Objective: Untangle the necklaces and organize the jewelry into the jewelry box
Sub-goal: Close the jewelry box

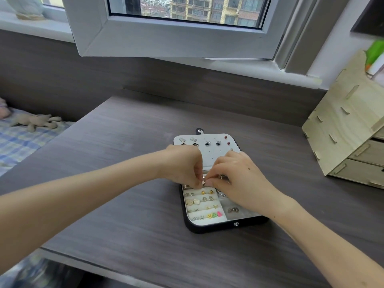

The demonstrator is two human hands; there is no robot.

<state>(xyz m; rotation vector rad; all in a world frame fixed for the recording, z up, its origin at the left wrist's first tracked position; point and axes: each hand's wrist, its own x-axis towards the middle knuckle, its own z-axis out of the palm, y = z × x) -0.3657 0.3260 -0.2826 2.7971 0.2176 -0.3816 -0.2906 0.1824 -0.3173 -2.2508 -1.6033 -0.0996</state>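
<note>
A black jewelry box [209,227] lies open on the dark wooden desk, its white lid panel [216,154] folded back with several stud earrings pinned to it. The tray holds rows of small earrings [202,201] and a side compartment with a dark piece [233,209]. My left hand [185,163] and my right hand [234,175] meet over the tray's upper part. Both pinch a small silver ring-like piece [204,183] between their fingertips. What it is exactly stays hidden by the fingers. A bit of silver chain [220,193] shows under my right hand.
A light wooden drawer organizer [349,138] stands at the desk's right side. An open window sash [176,36] hangs over the far edge. A bed with a plush rabbit [35,121] lies to the left. The desk's front edge [93,265] runs below the box.
</note>
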